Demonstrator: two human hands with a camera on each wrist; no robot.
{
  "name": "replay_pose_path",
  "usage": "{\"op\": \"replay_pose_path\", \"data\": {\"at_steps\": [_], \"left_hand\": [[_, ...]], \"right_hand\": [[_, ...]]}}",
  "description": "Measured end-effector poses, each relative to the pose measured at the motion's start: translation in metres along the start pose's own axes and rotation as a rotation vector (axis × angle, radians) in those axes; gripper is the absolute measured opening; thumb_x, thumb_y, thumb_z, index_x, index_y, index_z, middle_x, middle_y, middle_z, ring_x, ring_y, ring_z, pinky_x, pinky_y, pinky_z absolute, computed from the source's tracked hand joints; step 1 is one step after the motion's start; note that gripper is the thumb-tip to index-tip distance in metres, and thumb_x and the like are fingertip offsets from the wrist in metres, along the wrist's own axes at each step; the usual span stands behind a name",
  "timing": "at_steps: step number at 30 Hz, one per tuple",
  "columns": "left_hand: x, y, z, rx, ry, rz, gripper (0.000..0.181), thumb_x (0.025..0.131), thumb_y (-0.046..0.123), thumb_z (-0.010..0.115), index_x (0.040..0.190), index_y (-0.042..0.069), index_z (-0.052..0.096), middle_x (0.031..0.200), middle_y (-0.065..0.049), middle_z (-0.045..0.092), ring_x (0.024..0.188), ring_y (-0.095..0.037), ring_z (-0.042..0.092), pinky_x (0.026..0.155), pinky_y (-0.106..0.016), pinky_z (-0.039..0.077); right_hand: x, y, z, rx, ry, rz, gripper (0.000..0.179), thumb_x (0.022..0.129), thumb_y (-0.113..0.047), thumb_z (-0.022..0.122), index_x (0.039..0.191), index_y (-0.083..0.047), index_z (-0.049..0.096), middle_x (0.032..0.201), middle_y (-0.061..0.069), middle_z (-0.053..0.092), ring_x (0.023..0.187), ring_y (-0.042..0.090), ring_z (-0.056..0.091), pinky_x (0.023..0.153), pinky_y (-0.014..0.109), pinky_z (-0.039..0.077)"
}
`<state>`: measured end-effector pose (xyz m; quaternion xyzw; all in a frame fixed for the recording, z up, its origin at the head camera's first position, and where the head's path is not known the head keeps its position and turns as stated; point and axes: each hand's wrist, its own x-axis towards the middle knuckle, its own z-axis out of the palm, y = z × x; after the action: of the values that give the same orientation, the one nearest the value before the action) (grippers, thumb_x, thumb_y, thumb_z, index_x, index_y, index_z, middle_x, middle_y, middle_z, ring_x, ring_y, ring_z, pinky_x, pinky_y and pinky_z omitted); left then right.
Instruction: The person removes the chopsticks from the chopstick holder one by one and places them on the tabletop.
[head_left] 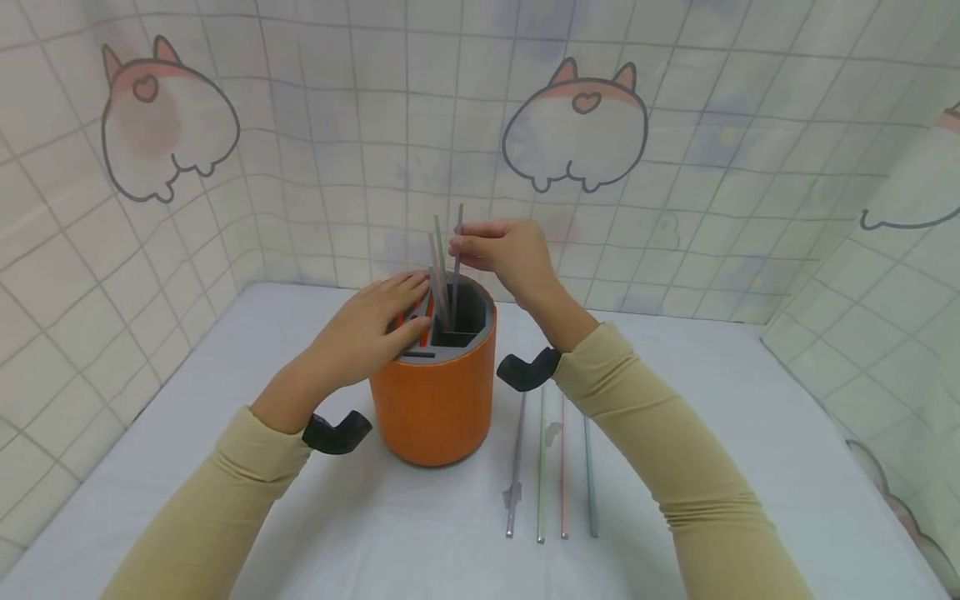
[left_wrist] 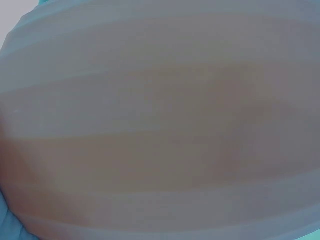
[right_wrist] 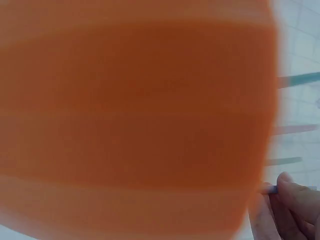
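A round orange holder (head_left: 432,417) with a grey divided top stands upright on the table. My left hand (head_left: 367,325) rests on its top at the left, fingers and thumb spread over the rim. Above the right side of the opening, my right hand (head_left: 510,254) pinches a thin greyish-purple stick (head_left: 460,215) between thumb and fingertips; its lower part reaches down into a compartment. Beside it lean a pale green stick (head_left: 439,242) and a pink one. In the right wrist view the holder's wall (right_wrist: 140,110) hides most of the scene, with a teal stick (right_wrist: 305,78) protruding.
On the white table (head_left: 300,533), right of the holder, lie a purple stick (head_left: 515,479), a green stick (head_left: 541,483), a pink stick (head_left: 565,483) and a blue-green stick (head_left: 591,487), side by side. A checked curtain (head_left: 450,100) with cartoon animals hangs behind. The left wrist view is blurred.
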<state>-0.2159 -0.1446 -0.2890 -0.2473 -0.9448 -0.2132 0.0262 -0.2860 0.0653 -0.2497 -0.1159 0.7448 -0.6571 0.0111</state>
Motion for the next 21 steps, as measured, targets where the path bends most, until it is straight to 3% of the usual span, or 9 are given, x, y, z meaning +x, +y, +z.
{"op": "replay_pose_path", "data": {"at_steps": [12, 21], "left_hand": [[0.000, 0.004, -0.001, 0.010, -0.007, -0.015, 0.060, 0.106, 0.037, 0.044, 0.157, 0.007, 0.029, 0.165, -0.010, 0.025, 0.155, -0.032, 0.017, 0.128, -0.052, 0.011], [-0.002, 0.003, -0.001, 0.003, -0.005, -0.015, 0.060, 0.106, 0.036, 0.043, 0.156, 0.006, 0.030, 0.165, -0.011, 0.025, 0.155, -0.031, 0.017, 0.128, -0.052, 0.012]], "right_hand": [[-0.009, -0.040, -0.024, 0.068, 0.072, -0.187, 0.025, 0.088, -0.013, 0.076, 0.109, 0.002, 0.075, 0.091, 0.006, 0.077, 0.089, 0.016, 0.076, 0.086, 0.029, 0.061], [-0.018, -0.064, -0.038, 0.240, 0.102, -0.233, 0.017, 0.083, -0.003, 0.078, 0.099, 0.004, 0.077, 0.081, 0.005, 0.077, 0.080, 0.018, 0.076, 0.084, 0.032, 0.062]]}}
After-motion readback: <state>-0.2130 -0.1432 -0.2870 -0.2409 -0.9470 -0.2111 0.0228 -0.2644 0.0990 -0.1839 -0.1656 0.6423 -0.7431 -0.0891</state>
